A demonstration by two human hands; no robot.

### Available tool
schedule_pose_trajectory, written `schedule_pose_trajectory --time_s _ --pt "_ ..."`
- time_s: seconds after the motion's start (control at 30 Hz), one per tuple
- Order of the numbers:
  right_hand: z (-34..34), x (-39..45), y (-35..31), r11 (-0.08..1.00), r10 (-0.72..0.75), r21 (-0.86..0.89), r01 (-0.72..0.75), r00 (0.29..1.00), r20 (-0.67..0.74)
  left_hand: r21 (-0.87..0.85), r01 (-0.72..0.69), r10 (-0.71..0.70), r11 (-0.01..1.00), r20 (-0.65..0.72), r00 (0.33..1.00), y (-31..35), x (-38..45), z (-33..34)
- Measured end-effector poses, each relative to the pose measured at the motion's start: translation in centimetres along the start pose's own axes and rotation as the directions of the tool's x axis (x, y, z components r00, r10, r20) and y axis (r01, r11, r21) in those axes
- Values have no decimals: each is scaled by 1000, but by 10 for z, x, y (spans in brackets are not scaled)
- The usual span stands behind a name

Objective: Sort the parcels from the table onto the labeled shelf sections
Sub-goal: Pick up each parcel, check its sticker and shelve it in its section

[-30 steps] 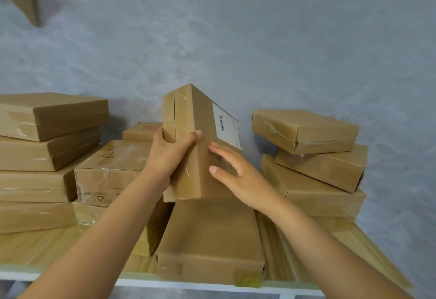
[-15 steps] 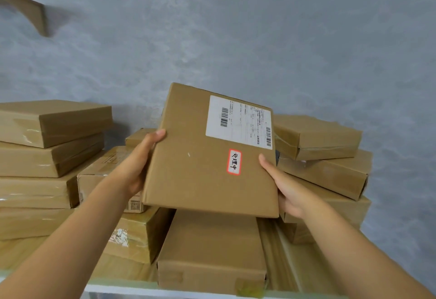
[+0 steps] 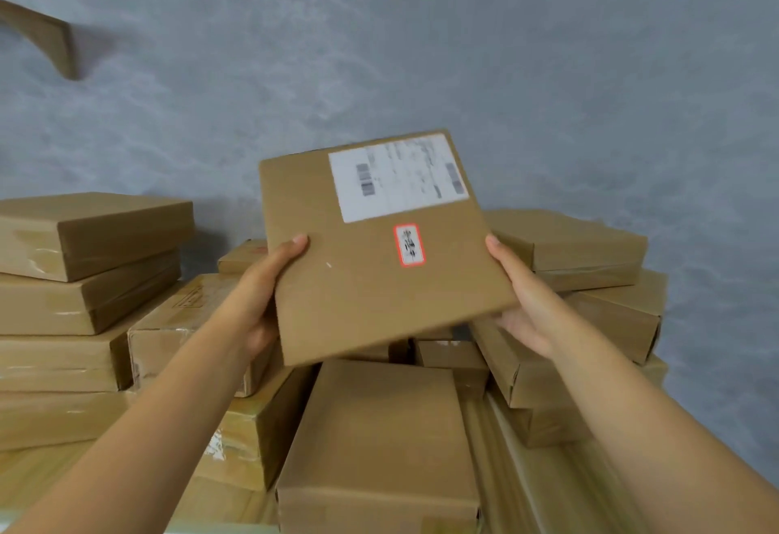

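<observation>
Held up at centre frame: flat brown parcel [image 3: 379,263], broad face toward the camera, tilted so the right side sits higher. White shipping label [image 3: 398,176] across its upper right part, print blurred; below it a small red-bordered sticker [image 3: 409,245] with dark characters, unreadable. Left hand [image 3: 261,301] grasping the parcel's left edge, thumb laid on the front face, fingers hidden behind. Right hand [image 3: 527,301] grasping the right edge, thumb along the edge, fingers tucked underneath. Parcel clear of everything below, raised in front of the grey wall [image 3: 506,48].

Directly beneath, at lower centre, another flat box [image 3: 379,441] lying face up. At left of the frame, a stack of boxes [image 3: 76,301], several high. At right of the frame, more boxes [image 3: 590,280] piled unevenly, some tilted. In the upper left corner, a wooden piece [image 3: 46,38] against the wall.
</observation>
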State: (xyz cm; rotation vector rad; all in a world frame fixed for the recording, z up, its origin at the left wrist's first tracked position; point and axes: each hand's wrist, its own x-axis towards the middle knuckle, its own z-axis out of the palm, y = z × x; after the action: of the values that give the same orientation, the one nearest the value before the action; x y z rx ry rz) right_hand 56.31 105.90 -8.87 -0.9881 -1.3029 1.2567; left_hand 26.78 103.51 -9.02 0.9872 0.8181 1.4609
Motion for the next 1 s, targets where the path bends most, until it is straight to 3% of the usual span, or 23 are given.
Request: schedule_pose_trajectory --time_s 0.13,0.23,0.3,0.4,0.47,0.57,0.63,0.73,0.8,0.9,1.0 --pt "5 3 4 995 24 95 -20 999 -34 -218 -54 33 975 -99 995 -12 8 11" --pt "35 6 9 988 22 151 -32 998 66 -250 -51 19 967 -129 991 -32 9 30" --pt "55 12 13 980 -7 200 3 1000 20 -266 -23 -10 964 -124 992 -44 7 42" --pt "63 20 13 967 -34 243 72 987 -157 -222 56 -72 973 -67 995 -51 8 46" --pt "54 21 12 960 -51 263 99 982 -182 -211 64 -83 975 -83 993 -47 14 36" --pt "37 18 10 957 -87 257 134 979 -187 -235 3 -57 972 -225 973 -29 25 14" --pt "29 12 8 952 -103 268 145 981 -164 -88 -9 -14 996 -250 968 -16 27 0" --pt "20 5 6 951 -130 264 163 982 -140 303 36 -2 952 -113 994 -3 22 -13" --pt "15 2 5 956 -145 243 167 984 -107 441 19 -16 897 -12 1000 2 15 -15" --pt "10 -5 6 971 -130 201 132 991 -22 383 21 -62 923 95 994 1 9 -12" --pt "7 -9 8 980 -130 153 126 991 16 256 19 -46 966 103 994 -6 5 -6"
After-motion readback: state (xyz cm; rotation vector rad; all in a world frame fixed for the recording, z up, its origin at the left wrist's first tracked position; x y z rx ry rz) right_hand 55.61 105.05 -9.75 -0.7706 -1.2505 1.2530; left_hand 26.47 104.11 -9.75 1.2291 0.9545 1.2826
